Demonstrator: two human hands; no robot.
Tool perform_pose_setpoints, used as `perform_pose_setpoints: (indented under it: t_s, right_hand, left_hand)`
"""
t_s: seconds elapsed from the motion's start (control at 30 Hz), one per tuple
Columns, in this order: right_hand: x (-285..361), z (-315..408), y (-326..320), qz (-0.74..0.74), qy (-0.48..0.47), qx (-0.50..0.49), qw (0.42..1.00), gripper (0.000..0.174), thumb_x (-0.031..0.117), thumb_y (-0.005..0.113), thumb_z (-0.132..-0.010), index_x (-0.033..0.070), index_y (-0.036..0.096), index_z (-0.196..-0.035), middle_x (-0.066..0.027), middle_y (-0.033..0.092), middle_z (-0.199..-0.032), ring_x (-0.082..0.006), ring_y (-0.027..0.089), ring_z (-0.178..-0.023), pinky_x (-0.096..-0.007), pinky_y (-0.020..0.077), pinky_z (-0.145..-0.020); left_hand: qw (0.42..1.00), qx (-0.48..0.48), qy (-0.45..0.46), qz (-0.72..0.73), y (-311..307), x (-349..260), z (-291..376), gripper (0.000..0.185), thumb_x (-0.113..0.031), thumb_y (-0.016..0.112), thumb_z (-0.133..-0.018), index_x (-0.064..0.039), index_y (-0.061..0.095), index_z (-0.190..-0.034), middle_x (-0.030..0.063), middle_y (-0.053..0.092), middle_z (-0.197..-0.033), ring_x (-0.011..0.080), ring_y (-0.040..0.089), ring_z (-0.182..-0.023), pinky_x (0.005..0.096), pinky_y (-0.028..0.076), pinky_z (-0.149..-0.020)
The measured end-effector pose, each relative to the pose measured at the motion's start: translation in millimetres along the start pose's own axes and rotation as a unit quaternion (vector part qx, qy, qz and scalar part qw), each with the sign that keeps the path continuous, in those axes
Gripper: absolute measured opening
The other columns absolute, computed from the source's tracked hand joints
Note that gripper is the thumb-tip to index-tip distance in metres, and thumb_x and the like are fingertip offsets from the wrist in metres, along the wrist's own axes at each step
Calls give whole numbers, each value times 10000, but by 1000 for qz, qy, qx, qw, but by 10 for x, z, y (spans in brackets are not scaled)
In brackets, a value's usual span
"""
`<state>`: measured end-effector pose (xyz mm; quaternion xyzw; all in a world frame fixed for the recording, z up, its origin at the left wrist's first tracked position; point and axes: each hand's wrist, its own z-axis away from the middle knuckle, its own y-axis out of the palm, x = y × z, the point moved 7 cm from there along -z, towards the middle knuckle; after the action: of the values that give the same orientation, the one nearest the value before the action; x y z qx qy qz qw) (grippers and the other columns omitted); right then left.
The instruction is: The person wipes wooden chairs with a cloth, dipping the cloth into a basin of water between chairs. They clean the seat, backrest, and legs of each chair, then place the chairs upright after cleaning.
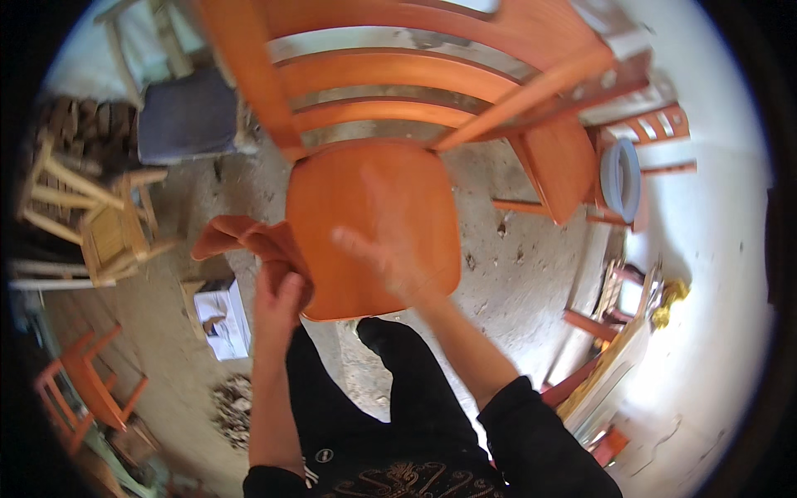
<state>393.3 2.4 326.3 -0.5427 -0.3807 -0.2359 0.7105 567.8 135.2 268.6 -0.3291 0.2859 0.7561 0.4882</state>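
An orange-brown wooden chair stands right before me, its seat (348,187) below my hands and its slatted backrest (398,65) at the far side. My left hand (280,289) is closed on a reddish-brown cloth (240,236), at the left edge of the seat; part of the cloth hangs out to the left. My right hand (380,249) is over the seat with its fingers spread and nothing in it. It is blurred, and whether it touches the wood I cannot tell.
Further orange chairs (560,168) stand at the right, one with a blue-grey plastic basin (621,180). At the left are a chair with a dark seat (187,115), bare wooden chairs (115,236), a white box (224,320) and a small orange chair (93,380).
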Motion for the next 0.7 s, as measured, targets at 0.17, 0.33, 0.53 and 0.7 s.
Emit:
perform_pose_setpoints:
  t_s: [0.17, 0.33, 0.53, 0.7]
  right_hand:
    - [-902, 1116, 260, -705, 334, 55, 623, 593, 356, 629, -905, 48, 439, -1374, -148, 587, -1262, -286, 592, -1135, -426, 485, -973]
    - [-1875, 1085, -518, -710, 292, -95, 634, 554, 287, 639, -886, 45, 461, -1352, -149, 583, -1273, -325, 596, -1127, -463, 471, -1002]
    - [-2009, -194, -530, 217, -21, -142, 965, 402, 349, 647, -868, 111, 634, -1192, -103, 567, -1204, -230, 597, -1054, -374, 490, -860]
    - [-1783, -885, 762, 271, -135, -157, 940, 525, 476, 639, -825, 181, 602, -1258, -86, 534, -1298, -255, 425, -1275, -470, 306, -1030]
  left_hand:
    - [916, 214, 168, -293, 1349, -317, 406, 401, -194, 596, -920, 10, 532, -1261, 197, 584, -1175, 257, 572, -1107, 360, 456, -944]
    - [906, 61, 104, -405, 1251, -134, -197, 468, -272, 604, -921, 24, 546, -1279, 222, 507, -1355, 330, 507, -1232, 409, 399, -1032]
    - [658, -27, 286, -696, 1349, 782, -1336, 599, -332, 530, -950, -9, 374, -1430, 197, 307, -1518, 362, 319, -1385, 509, 259, -1123]
    - [625, -42, 385, -678, 1115, 1264, -1505, 625, -331, 503, -944, -5, 334, -1451, 187, 300, -1523, 346, 275, -1411, 503, 217, -1150]
